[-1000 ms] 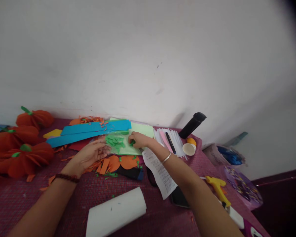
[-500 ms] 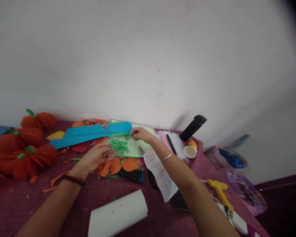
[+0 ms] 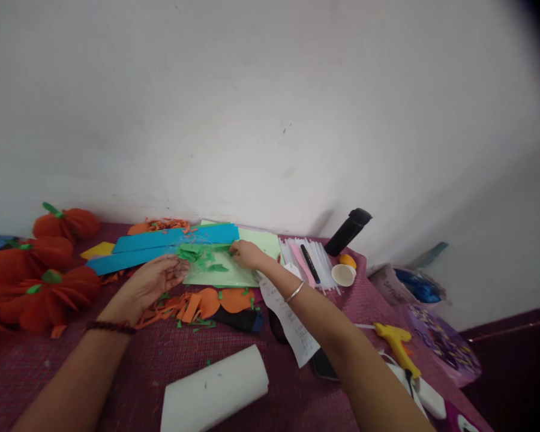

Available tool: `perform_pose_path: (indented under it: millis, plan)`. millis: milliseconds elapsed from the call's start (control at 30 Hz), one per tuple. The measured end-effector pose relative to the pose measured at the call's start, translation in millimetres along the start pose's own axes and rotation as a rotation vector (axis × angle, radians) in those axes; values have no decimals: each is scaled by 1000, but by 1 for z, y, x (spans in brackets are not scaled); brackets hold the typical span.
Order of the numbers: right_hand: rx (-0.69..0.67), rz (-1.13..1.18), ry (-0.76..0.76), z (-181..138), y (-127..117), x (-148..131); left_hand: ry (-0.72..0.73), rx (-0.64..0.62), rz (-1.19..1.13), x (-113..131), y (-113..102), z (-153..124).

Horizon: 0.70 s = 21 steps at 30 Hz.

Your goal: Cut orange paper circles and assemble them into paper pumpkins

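Observation:
A clear plastic bag (image 3: 202, 270) with green paper pieces (image 3: 198, 253) in it is stretched above pale green sheets (image 3: 267, 243). My left hand (image 3: 155, 281) has its fingers curled at the bag's left side, gripping the plastic. At the bag's right end my right hand (image 3: 247, 255) is closed in a pinch; its fingertips are small and partly hidden, and they seem to hold the bag's edge. Behind the bag lie blue paper strips (image 3: 139, 243). Orange paper cut-outs (image 3: 236, 300) and scraps lie in front of it.
Orange paper pumpkins (image 3: 58, 294) stand at the left. A white roll (image 3: 216, 387) lies in front. On the right are a handwritten sheet (image 3: 292, 318), white sticks (image 3: 326, 270), a black marker (image 3: 309, 263), a black bottle (image 3: 347, 233), a paper cup (image 3: 343, 275) and a yellow glue gun (image 3: 398, 345).
My left hand has moved left with the bag's side, and the green pieces have shifted left and spread inside. My right hand has moved slightly left and down, still pinched.

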State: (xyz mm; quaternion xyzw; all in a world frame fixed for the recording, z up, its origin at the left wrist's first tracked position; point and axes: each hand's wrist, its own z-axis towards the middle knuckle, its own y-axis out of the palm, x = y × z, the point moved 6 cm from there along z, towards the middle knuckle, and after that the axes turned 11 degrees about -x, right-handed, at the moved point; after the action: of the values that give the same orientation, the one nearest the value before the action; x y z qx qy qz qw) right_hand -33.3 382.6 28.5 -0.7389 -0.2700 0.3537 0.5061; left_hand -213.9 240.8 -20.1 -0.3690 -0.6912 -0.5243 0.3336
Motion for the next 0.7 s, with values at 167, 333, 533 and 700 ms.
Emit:
perform_pose_path:
  millis: [167, 333, 533, 700]
  plan:
    - [-21, -91, -157, 4, 18, -27, 41, 5, 1, 10, -11, -1]
    - [-21, -154, -250, 6, 25, -49, 61, 19, -2, 10, -10, -2]
    - [-62, -147, -244, 14, 34, -53, 74, -29, -9, 7, -10, 1]
    - [-88, -78, -207, 12, 33, -49, 77, -47, -4, 7, -11, 2]
